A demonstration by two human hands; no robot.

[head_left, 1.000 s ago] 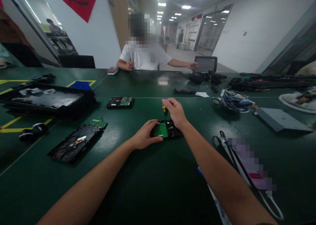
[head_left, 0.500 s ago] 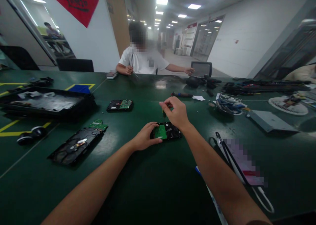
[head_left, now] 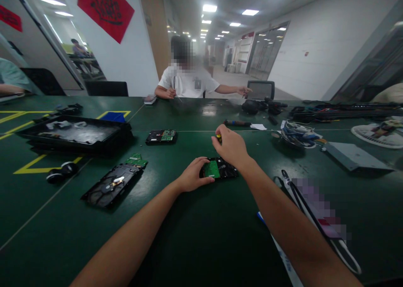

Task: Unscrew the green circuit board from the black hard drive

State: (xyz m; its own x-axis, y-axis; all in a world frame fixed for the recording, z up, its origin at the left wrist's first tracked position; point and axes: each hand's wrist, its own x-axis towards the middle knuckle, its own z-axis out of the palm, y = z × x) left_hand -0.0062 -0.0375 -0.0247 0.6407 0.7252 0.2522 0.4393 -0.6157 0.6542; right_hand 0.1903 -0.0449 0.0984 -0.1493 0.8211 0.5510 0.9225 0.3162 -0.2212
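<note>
A small black hard drive (head_left: 222, 169) with a green circuit board facing up lies on the green table (head_left: 201, 236) in front of me. My left hand (head_left: 192, 176) grips its left end, fingers curled over the edge. My right hand (head_left: 231, 146) is closed around a small screwdriver with a yellow-topped handle (head_left: 218, 137), held upright over the drive. The screwdriver's tip is hidden behind my fingers.
An opened hard drive (head_left: 110, 184) with a loose green board lies to the left, another drive (head_left: 161, 136) farther back. A black tray (head_left: 74, 131) stands at left. Cables (head_left: 299, 132), a grey metal box (head_left: 354, 156) and a lanyard (head_left: 315, 213) lie at right. A person in white (head_left: 189, 82) sits opposite.
The view has shifted slightly, so everything sits a little to the right. My right hand has dropped closer over the drive with the screwdriver. My left hand keeps its hold.
</note>
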